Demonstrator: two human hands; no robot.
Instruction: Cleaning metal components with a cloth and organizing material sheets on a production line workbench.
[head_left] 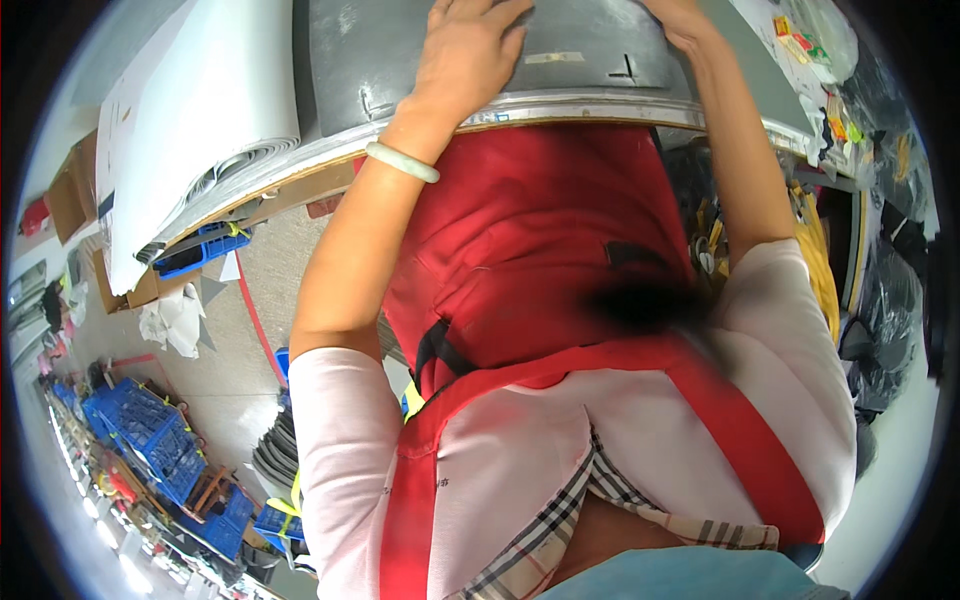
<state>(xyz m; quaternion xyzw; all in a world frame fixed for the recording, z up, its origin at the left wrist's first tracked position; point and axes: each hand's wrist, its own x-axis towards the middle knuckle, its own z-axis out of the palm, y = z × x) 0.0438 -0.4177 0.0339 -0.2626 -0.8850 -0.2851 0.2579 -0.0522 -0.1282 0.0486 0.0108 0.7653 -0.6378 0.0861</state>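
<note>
A dark grey sheet [570, 85] covers the table in front of me, with a strip of pale tape [554, 58] and black corner marks on it. On its left part rests my left hand [468, 55], thumb apart and fingers stretched toward the top edge, where the tips are cut off. No object shows in that hand. Over at the sheet's right side is my right hand [680, 18]. Its fingers lie beyond the picture's upper edge, so what they touch is hidden.
A large roll of white sheet material [215, 90] lies at the table's left end. Below it on the floor side are a blue basket [205, 250] and stacked blue crates [150, 430]. Clear plastic bags [820, 35] and yellow cloth-like material [818, 255] stand at the right.
</note>
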